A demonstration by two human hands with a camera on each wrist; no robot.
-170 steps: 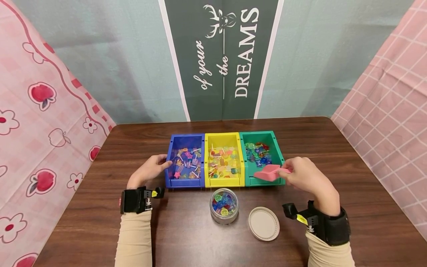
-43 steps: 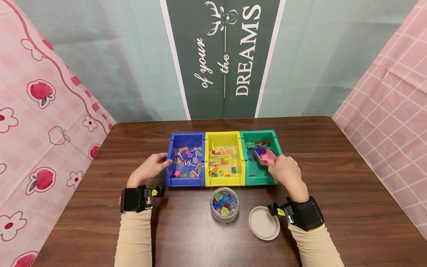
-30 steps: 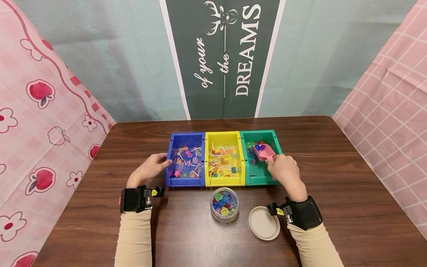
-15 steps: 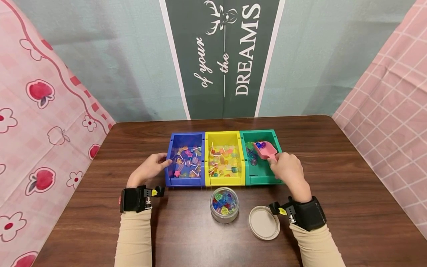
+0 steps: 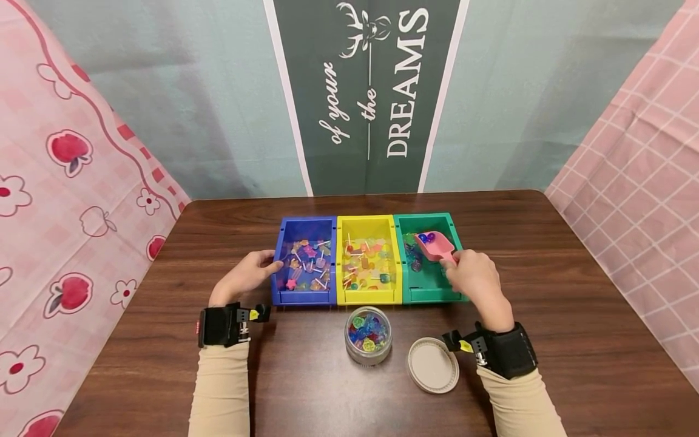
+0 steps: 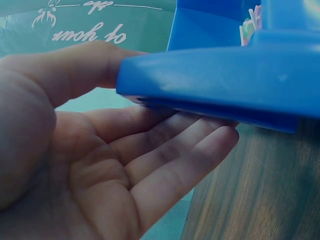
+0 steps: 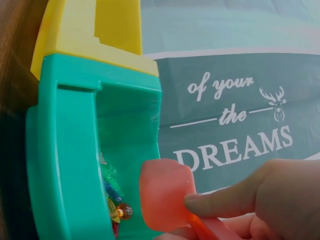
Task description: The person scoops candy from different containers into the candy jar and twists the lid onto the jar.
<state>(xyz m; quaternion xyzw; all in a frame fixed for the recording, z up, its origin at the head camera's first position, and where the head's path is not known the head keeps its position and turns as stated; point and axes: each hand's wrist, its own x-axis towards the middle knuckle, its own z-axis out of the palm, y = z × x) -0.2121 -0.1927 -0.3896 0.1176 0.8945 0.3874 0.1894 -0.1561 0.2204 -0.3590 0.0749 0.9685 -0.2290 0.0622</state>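
Cloth [image 5: 71,233] with apples and flowers hangs to our left. Right of it, our left hand [image 5: 246,279] has hold of the blue bin [image 5: 303,298]: thumb [image 6: 95,65] on one side of its outer wall, fingers [image 6: 182,167] almost straight on the other, parted only by the plastic. That wall looks stiff, a sound place to steady the bin. Inside we see small candy-like pieces, some on sticks; the yellow bin [image 5: 369,298] alongside has more. In front of the yellow bin, on the surface [image 5: 311,388], stands the jar [image 5: 368,358], uncovered, holding clear coloured pieces. It may be slippery, so we would grip it round its sides. Just right of it lies the lid [image 5: 433,366], flat. Behind the lid, the green bin [image 5: 434,297] touches the yellow one. The scoop [image 5: 438,250] is over the green bin, with blue and purple beads [image 5: 430,237] near its lip. We judge it light and fairly stiff; the beads look hard and apt to roll off, so keep it level and hold the handle [image 7: 212,230]. Our right hand [image 5: 476,276] does so, fingers curled closed round it.
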